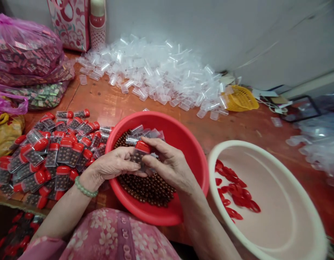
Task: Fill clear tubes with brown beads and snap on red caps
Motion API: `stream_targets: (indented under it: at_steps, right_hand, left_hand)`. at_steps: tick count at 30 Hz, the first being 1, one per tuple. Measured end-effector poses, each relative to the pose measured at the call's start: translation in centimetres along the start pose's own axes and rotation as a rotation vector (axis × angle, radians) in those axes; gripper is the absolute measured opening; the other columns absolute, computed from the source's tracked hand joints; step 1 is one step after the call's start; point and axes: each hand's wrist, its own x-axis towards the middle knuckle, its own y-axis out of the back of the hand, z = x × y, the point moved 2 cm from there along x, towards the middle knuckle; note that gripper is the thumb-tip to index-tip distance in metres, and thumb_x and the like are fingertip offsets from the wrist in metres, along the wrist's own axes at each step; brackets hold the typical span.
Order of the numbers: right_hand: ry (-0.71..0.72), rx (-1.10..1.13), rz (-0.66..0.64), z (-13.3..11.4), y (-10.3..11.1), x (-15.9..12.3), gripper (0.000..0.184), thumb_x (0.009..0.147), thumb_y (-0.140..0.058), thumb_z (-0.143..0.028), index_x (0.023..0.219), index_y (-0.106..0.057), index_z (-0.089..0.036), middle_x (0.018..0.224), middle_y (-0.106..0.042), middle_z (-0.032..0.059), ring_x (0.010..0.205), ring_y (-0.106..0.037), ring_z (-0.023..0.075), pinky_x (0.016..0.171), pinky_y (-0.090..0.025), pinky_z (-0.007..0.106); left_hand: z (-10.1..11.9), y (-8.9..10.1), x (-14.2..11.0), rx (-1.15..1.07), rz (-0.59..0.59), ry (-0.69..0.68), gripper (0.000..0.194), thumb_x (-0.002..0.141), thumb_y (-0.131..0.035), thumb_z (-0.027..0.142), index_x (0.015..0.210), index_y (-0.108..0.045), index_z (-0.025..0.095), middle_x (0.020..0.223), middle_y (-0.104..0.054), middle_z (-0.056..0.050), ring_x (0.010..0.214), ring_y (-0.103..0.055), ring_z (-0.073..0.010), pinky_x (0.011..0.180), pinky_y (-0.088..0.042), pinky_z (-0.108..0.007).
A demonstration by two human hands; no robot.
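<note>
Above a red basin (194,159), both hands meet around a small clear plastic box (137,154) with a red cap, partly filled with dark brown balls. My left hand (116,162), with a green bead bracelet on its wrist, is closed around the box's lower part. My right hand (165,159) grips it from the other side, fingers by the red cap. Below them lie many loose brown balls (153,191) in the basin. Several clear boxes without caps (137,130) rest on the balls behind the hands.
Filled red-capped boxes (65,150) are heaped at the left. A white basin (288,202) holding red caps (240,193) stands right. Clear empty boxes (161,68) pile along the wall near a yellow basket (241,98). Pink bags (26,54) and a flask (97,25) stand back left.
</note>
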Motion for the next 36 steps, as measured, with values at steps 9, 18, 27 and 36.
stream_targets:
  at_steps: [9,18,27,36]
  right_hand:
    - [0.222,-0.421,-0.018,0.5,-1.8,-1.0,0.073,0.073,-0.072,-0.033,0.134,-0.038,-0.016,0.122,-0.057,0.0194,0.112,-0.057,0.0330,0.092,-0.051,0.052]
    - [0.289,-0.436,0.099,0.0,-2.3,-1.2,0.061,0.072,-0.069,-0.031,0.126,-0.044,-0.020,0.109,-0.063,0.0145,0.098,-0.062,0.0300,0.082,-0.052,0.046]
    - [0.137,-0.349,0.440,1.0,0.5,-0.5,0.069,0.071,-0.077,-0.039,0.130,-0.045,-0.024,0.117,-0.060,0.0105,0.104,-0.061,0.0283,0.090,-0.050,0.047]
    - [0.184,-0.370,0.370,1.3,-0.9,-0.2,0.071,0.069,-0.080,-0.038,0.130,-0.046,-0.025,0.118,-0.059,0.0110,0.107,-0.060,0.0296,0.092,-0.051,0.047]
  left_hand:
    - [0.2,-0.4,0.6,0.022,0.024,-0.067,0.036,0.063,-0.085,0.027,0.091,-0.069,0.010,0.085,-0.072,-0.006,0.078,-0.065,-0.0124,0.081,-0.047,-0.024]
    - [0.1,-0.5,0.8,0.019,0.018,-0.071,0.035,0.066,-0.083,0.032,0.092,-0.070,0.011,0.082,-0.072,-0.006,0.076,-0.065,-0.0137,0.078,-0.047,-0.025]
    - [0.1,0.1,1.3,-0.164,0.205,0.000,0.055,0.089,-0.046,0.062,0.099,-0.067,0.012,0.092,-0.073,-0.010,0.081,-0.068,-0.0165,0.078,-0.048,-0.028]
    - [0.2,0.3,1.5,-0.130,0.353,-0.109,0.045,0.089,-0.053,0.055,0.099,-0.067,0.012,0.096,-0.072,-0.009,0.083,-0.064,-0.0134,0.081,-0.046,-0.027]
